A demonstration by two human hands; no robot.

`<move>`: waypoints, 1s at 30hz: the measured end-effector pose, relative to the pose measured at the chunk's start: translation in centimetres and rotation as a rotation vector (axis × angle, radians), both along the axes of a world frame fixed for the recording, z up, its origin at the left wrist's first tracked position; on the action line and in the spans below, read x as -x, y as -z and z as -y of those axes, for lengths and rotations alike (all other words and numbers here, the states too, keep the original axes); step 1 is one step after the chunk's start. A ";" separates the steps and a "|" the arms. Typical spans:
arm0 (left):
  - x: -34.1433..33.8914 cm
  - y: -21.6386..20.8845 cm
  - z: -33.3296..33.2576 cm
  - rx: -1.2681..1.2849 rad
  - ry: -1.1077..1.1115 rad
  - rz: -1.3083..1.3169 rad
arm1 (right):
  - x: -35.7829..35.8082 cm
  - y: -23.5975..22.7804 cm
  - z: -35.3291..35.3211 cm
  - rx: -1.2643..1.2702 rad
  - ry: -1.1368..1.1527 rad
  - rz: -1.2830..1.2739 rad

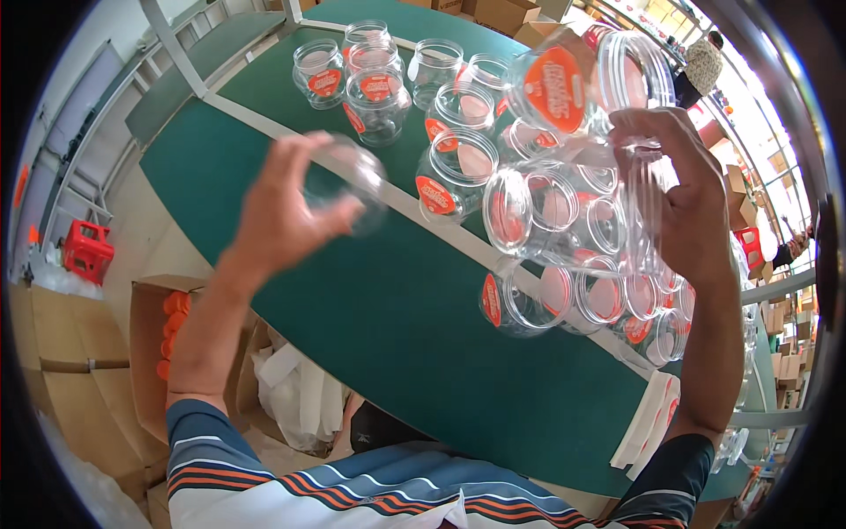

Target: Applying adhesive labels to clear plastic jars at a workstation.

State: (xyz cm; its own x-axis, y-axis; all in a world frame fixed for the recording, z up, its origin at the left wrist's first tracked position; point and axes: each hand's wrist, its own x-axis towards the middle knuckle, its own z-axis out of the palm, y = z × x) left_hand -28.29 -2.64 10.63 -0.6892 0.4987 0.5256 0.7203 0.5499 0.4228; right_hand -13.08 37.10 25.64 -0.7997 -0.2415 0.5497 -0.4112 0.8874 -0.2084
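Observation:
My left hand is out over the table, thumb and fingers curved around a clear plastic jar, blurred by motion. No label shows on that jar. Raised at the right, my right hand grips a clear jar turned on its side. Another jar with an orange label is tilted just above it, against the fingers; whether the hand holds this one too I cannot tell. Behind and below the right hand stand several open jars with orange labels, such as one jar, partly hidden by the held jar.
The jars stand on a green table crossed by a pale strip. Label strips lie at its near right edge. Down left, a cardboard box contains orange lids. A red stool stands farther left. Another person is far right.

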 end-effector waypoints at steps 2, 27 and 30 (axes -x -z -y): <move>3.9 -1.1 2.1 0.100 -0.232 0.127 | 0.4 -0.1 1.1 -0.087 -0.076 -0.030; 2.0 6.9 -1.3 -0.522 0.095 0.609 | 12.7 11.9 13.2 -0.623 -0.306 0.396; 1.6 8.3 -2.8 -0.480 0.023 0.638 | 11.8 12.5 13.0 -0.571 -0.235 0.198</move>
